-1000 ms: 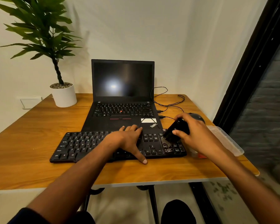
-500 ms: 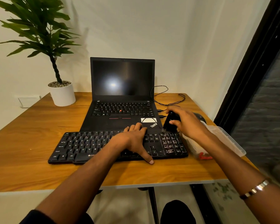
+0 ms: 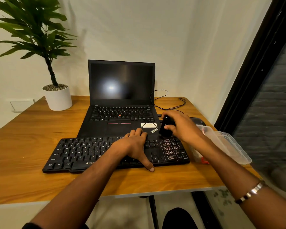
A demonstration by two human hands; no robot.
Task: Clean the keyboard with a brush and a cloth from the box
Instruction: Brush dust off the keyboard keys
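A black external keyboard (image 3: pixel 82 153) lies across the wooden table's front. My left hand (image 3: pixel 133 148) rests flat on its right-of-middle keys, fingers spread, thumb reaching over the front edge. My right hand (image 3: pixel 182 125) grips a small black brush (image 3: pixel 165 128), held upright with its bristle end just above the far edge of the number pad. A clear plastic box (image 3: pixel 229 147) sits at the table's right edge, beside my right forearm. No cloth can be made out.
An open black laptop (image 3: pixel 121 103) with a dark screen stands right behind the keyboard. A potted plant (image 3: pixel 57 96) is at the back left. Black cables (image 3: pixel 168 103) loop at the back right, near a dark mouse (image 3: pixel 196 120). The table (image 3: pixel 23 133) ends close on the right.
My right hand has drawn the brush from the number pad's keys back to the keyboard's far edge. My left hand has stayed on the keys.
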